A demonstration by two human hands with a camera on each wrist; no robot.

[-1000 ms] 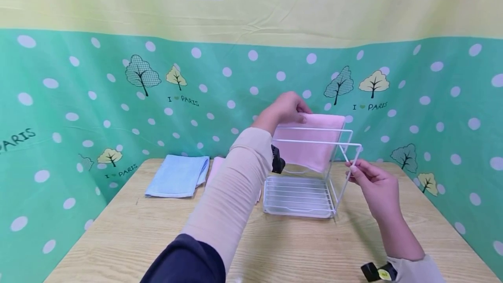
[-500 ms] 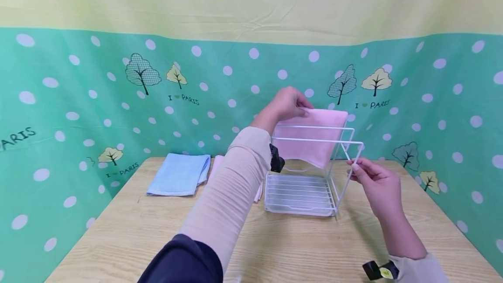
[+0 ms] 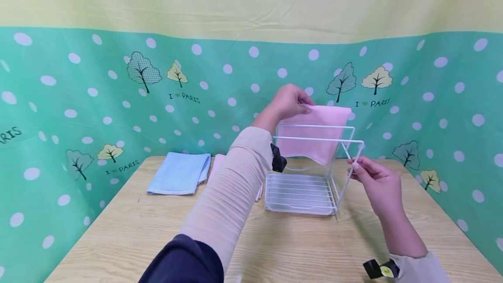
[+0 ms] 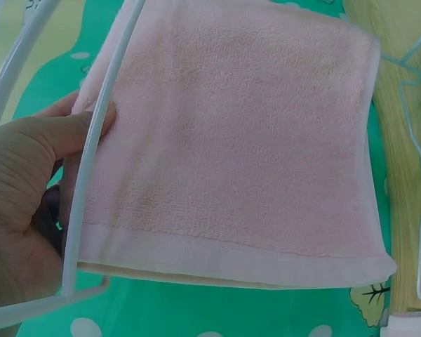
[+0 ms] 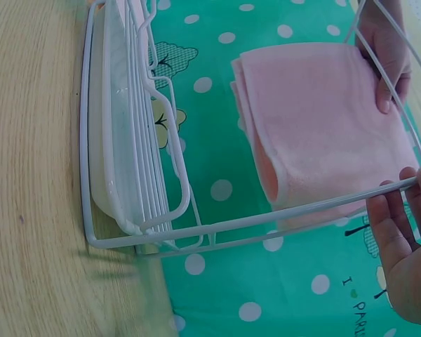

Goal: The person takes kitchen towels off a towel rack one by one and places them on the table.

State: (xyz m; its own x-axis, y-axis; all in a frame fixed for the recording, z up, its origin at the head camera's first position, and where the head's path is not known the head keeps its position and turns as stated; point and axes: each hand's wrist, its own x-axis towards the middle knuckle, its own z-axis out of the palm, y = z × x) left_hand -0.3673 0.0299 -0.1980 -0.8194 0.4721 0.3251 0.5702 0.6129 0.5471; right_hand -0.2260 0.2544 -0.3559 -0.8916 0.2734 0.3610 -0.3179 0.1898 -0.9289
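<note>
My left hand (image 3: 291, 100) pinches a folded pink towel (image 3: 328, 115) by its upper left edge, thumb on the near face. The towel hangs over the back part of a white wire rack (image 3: 322, 139), behind its two upper bars. In the left wrist view the towel (image 4: 238, 140) shows a terry surface and a smooth border band, with a rack bar crossing before the thumb. My right hand (image 3: 381, 189) holds the rack's right side bar between thumb and fingers. From the right wrist view, the towel's (image 5: 323, 126) folded layers show, its lower edge above the rack's base.
A pale tray (image 3: 298, 208) sits under the rack's bottom wires. Left of it lies a folded blue towel (image 3: 178, 174); a second pink towel (image 3: 215, 168) is partly hidden behind my left forearm. The wooden table (image 3: 118, 235) meets a green dotted curtain (image 3: 220, 112) at the back.
My left hand has raised the pink towel slightly, so more of it shows above the rack's upper bars. My right hand keeps its hold on the side bar.
</note>
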